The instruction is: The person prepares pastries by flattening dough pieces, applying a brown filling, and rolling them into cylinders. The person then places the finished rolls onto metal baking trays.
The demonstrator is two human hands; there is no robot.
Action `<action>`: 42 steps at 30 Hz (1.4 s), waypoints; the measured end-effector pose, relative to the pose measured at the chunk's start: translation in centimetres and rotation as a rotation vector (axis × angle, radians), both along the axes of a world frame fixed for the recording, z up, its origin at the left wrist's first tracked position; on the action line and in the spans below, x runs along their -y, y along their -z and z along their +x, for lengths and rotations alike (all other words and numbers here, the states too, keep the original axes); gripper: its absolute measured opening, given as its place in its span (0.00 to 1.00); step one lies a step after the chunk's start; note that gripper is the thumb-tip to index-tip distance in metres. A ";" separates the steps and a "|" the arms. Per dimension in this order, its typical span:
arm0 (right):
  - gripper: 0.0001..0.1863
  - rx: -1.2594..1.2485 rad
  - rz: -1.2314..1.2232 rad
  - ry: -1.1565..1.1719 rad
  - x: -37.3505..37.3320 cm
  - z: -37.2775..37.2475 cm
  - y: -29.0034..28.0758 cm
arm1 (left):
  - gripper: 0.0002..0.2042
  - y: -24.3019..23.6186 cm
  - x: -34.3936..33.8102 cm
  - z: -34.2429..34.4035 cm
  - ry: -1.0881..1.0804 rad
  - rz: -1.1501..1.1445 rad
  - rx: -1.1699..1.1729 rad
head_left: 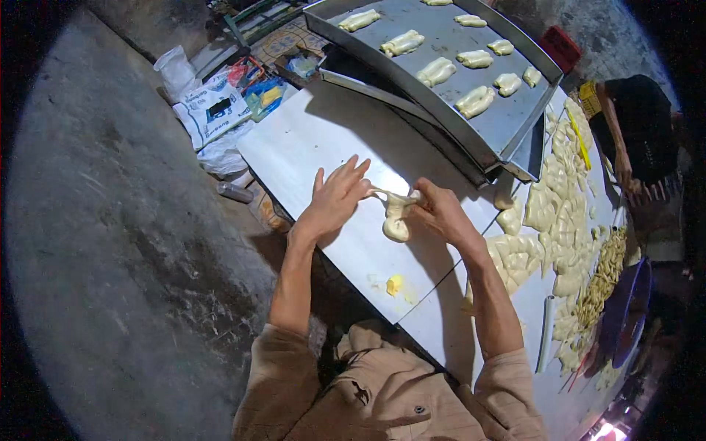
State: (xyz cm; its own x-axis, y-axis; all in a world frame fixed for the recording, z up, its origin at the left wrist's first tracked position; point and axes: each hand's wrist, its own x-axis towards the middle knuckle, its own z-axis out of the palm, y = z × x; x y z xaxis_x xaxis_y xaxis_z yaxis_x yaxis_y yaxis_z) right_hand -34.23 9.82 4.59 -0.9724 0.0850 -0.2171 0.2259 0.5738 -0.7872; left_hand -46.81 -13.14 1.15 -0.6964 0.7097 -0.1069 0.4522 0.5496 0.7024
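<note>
A piece of dough (396,228) is held in the right hand (437,211) over the white table (294,143), and a thin strand (381,192) is stretched from it to the left hand (337,198) — fingers spread, though whether it is pinched there cannot be told. Shaped pieces (435,71) are carried by the metal tray (368,45) beyond.

White surface (294,147), bearing stacked metal trays (441,44), pale dough pieces (555,206), a yellow lump (395,285) and a rod (546,334).
</note>
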 end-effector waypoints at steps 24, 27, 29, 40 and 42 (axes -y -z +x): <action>0.16 0.029 -0.754 0.310 -3.4 15.0 -3.3 | 0.20 0.2 -5.4 4.6 0.251 -0.118 -0.416; 0.24 -0.099 -0.910 0.497 -3.8 23.4 -4.5 | 0.24 0.6 -6.4 4.6 0.207 0.023 -0.020; 0.26 0.031 -0.748 0.601 -3.6 27.6 -4.5 | 0.31 -0.9 -4.6 4.3 0.128 0.065 0.100; 0.17 -0.058 -0.758 1.300 -0.7 48.4 -2.6 | 0.28 -6.5 -10.9 21.5 0.351 0.228 -0.117; 0.18 -0.068 -0.290 1.114 -0.7 50.7 1.3 | 0.26 -6.4 -13.1 29.0 0.545 0.275 -0.018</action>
State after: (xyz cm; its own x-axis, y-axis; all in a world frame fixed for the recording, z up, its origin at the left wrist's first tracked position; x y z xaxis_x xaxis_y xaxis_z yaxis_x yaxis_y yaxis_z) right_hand 16.43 10.48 3.27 -0.3999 0.8592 -0.3192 0.4458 -0.1219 -0.8868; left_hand -17.79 -0.08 7.53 -0.2250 0.9643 0.1393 0.6302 0.0350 0.7756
